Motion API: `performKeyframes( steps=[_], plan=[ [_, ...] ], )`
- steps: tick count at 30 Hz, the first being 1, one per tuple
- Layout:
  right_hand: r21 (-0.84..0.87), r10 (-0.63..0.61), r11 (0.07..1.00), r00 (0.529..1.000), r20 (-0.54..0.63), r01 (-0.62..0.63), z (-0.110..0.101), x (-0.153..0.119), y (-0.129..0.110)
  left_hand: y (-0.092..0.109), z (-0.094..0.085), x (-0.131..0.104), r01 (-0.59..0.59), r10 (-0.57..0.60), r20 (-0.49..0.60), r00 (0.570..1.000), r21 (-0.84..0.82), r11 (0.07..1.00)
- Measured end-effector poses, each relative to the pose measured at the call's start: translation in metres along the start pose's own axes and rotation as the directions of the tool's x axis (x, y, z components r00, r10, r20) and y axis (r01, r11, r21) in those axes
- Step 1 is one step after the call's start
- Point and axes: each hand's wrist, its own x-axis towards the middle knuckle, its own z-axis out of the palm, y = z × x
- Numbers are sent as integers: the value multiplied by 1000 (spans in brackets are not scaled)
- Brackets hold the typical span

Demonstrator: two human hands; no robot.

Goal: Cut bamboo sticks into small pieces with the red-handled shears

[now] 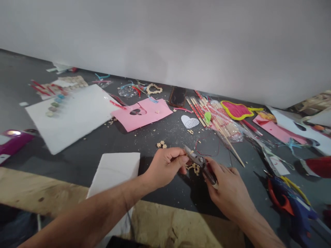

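My right hand point(224, 182) is wrapped round the handles of a pair of pruning shears point(200, 161), whose blades point up and left. Close to those blades, my left hand point(167, 163) pinches its thumb and fingers together. What it holds is mostly hidden; a small pale bit shows by the blade tip. Beneath the shears lies a loose pile of short cut wooden pieces point(196, 168). Several small flower-shaped wooden clusters point(161, 144) sit just beyond my left hand.
A white foam block point(113, 172) lies by my left forearm, with a white board point(74, 117) farther left. Pink paper point(142, 115), a phone point(177, 96), a paper heart point(189, 121) and bundled sticks point(224, 120) lie beyond. A blue glue gun point(292, 199) is at right.
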Motion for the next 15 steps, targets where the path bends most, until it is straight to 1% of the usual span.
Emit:
performKeyframes(
  steps=[4,6,8,13,15],
  plan=[
    [55,-10,998,998,62,7,-2,0,0,1,0,-1,-18,18,-9,1000,24,1000],
    [60,-5,998,998,70,1,-2,0,1,1,0,-1,-16,16,-5,1000,18,1000],
    [42,9,999,999,45,-11,0,1,1,0,0,0,-6,6,-4,1000,-5,1000],
    [-65,36,997,996,-81,-41,4,5,1,-4,0,1,8,-6,19,1000,-101,995],
    [-86,28,996,995,-94,-37,5,6,2,-6,0,1,23,-18,46,999,-127,992]
  ],
)
